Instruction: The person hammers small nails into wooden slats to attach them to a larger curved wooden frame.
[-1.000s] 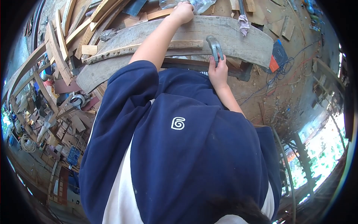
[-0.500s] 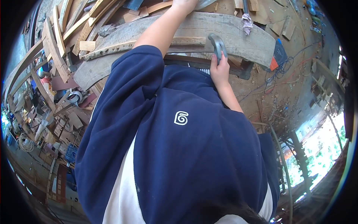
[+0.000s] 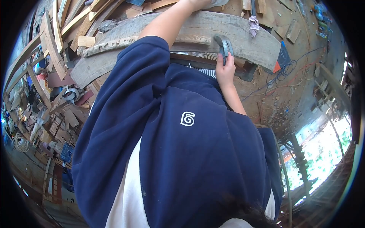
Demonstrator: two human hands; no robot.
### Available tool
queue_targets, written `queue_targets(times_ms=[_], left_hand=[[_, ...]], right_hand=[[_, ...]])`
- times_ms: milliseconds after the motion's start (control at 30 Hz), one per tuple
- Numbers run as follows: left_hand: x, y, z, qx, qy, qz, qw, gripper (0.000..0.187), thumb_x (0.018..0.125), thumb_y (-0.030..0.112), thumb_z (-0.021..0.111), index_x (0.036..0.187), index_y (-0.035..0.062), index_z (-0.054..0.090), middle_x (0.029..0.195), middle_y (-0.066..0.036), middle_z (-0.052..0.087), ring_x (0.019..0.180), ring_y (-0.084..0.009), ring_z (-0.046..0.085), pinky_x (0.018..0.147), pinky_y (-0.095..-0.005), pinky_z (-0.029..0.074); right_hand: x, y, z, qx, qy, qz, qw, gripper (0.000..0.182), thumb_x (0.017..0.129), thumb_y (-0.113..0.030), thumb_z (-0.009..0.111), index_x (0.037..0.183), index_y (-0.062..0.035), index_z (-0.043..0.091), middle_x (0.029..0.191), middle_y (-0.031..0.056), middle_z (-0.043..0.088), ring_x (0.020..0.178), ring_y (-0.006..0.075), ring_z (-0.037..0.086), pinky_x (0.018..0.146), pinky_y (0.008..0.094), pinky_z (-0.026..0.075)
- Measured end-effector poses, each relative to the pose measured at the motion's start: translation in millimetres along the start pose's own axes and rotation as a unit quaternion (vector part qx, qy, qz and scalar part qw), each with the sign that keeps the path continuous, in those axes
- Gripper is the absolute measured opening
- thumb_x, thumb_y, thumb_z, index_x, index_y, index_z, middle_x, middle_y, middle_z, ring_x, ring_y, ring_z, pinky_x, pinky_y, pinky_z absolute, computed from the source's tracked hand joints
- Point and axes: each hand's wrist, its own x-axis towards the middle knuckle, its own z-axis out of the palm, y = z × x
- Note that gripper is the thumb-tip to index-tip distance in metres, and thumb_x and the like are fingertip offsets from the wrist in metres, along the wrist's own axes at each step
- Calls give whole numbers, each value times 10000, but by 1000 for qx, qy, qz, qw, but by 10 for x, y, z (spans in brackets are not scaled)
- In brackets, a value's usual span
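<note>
My right hand (image 3: pixel 226 72) is closed around a grey metal C-clamp (image 3: pixel 224 43), its curved frame pointing forward over the front edge of a thick curved wooden plank (image 3: pixel 251 41). The clamp's screw and lower part are hidden by my fingers. My left hand (image 3: pixel 197 3) reaches past the plank to the top edge of the view, beside a clear plastic bag (image 3: pixel 218 3). Its fingers are cut off there, so I cannot make out its grip. A narrow rough strip of wood (image 3: pixel 114 45) lies along the plank under my left forearm.
Wood offcuts (image 3: pixel 57 30) pile up at the left, with a small wood block (image 3: pixel 86 41) near the plank. A crumpled cloth (image 3: pixel 253 26) hangs on a dark bar at the far side. Tangled cables (image 3: pixel 281 74) lie on the dirt floor at the right.
The C-clamp has tipped and shifted slightly to the right in my right hand's grip. My left hand stays at the far edge, and the whole view has shifted a little.
</note>
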Motion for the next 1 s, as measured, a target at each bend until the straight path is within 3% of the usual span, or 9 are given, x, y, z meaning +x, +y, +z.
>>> queue_targets(times_ms=[67, 200, 267, 367, 500, 600, 667, 767, 1000], left_hand=[[28, -7, 126, 115, 51, 21, 992, 308, 861, 258, 545, 1103, 135, 690, 1191, 2, 641, 1194, -196, 526, 1009, -390, 398], [17, 17, 23, 113, 55, 11, 992, 287, 858, 253, 550, 1059, 116, 703, 1162, 5, 655, 1181, -190, 537, 998, -383, 407], [20, 19, -75, 116, 1, 44, 992, 248, 852, 246, 558, 1001, 135, 722, 1142, 9, 665, 1160, -189, 550, 987, -383, 415], [13, 9, -42, 65, 41, 49, 996, 216, 846, 244, 565, 948, 154, 734, 1125, 14, 664, 1137, -186, 557, 967, -383, 432], [-18, -43, -87, 69, -7, 83, 994, 205, 851, 252, 566, 929, 156, 730, 1123, 9, 653, 1144, -197, 553, 964, -383, 442], [-25, -37, -64, 3, 9, 51, 999, 203, 855, 266, 569, 912, 148, 723, 1134, -4, 638, 1151, -212, 548, 943, -389, 460], [11, -2, -154, -28, -65, 29, 997, 166, 846, 223, 584, 899, 143, 720, 1159, -15, 625, 1165, -227, 539, 925, -413, 472], [68, -23, 191, -66, 23, -32, 997, 150, 822, 176, 602, 900, 125, 719, 1149, -35, 631, 1151, -248, 552, 900, -432, 490], [116, -16, 103, -138, -27, -68, 988, 190, 753, 141, 650, 918, 65, 708, 1035, -125, 673, 1052, -311, 620, 899, -436, 503]], right_hand=[[-13, 25, -16, 26, 16, -23, 999, 327, 984, -246, 606, 1117, 44, 535, 796, 195, 653, 706, 292, 679, 666, 371, 520], [2, -239, -180, 7, -7, -2, 1000, 323, 980, -229, 606, 1115, 56, 535, 794, 202, 659, 714, 268, 679, 659, 366, 515], [10, -214, -176, -16, -28, 25, 999, 315, 978, -222, 608, 1115, 53, 538, 797, 200, 662, 718, 255, 678, 661, 360, 513], [8, -30, -90, -44, 3, -12, 999, 295, 972, -224, 621, 1097, 34, 547, 789, 170, 664, 694, 205, 652, 657, 334, 510], [-104, -13, -104, 73, 5, 6, 997, 271, 969, -216, 629, 1069, 22, 545, 797, 159, 674, 700, 209, 660, 661, 332, 510], [-100, -22, -137, 36, 5, 5, 999, 252, 968, -201, 630, 1068, 16, 550, 802, 149, 677, 710, 204, 659, 670, 323, 511], [-65, 88, -101, 20, -10, 10, 1000, 249, 967, -203, 633, 1059, 14, 555, 815, 143, 676, 728, 194, 656, 683, 315, 510], [-120, 17, -135, 87, -13, 42, 995, 283, 972, -228, 624, 1059, 31, 551, 840, 165, 674, 752, 210, 662, 704, 323, 513], [-77, 17, -116, 20, -23, 11, 999, 306, 964, -226, 643, 1087, 42, 565, 808, 158, 674, 726, 216, 659, 692, 336, 514]])
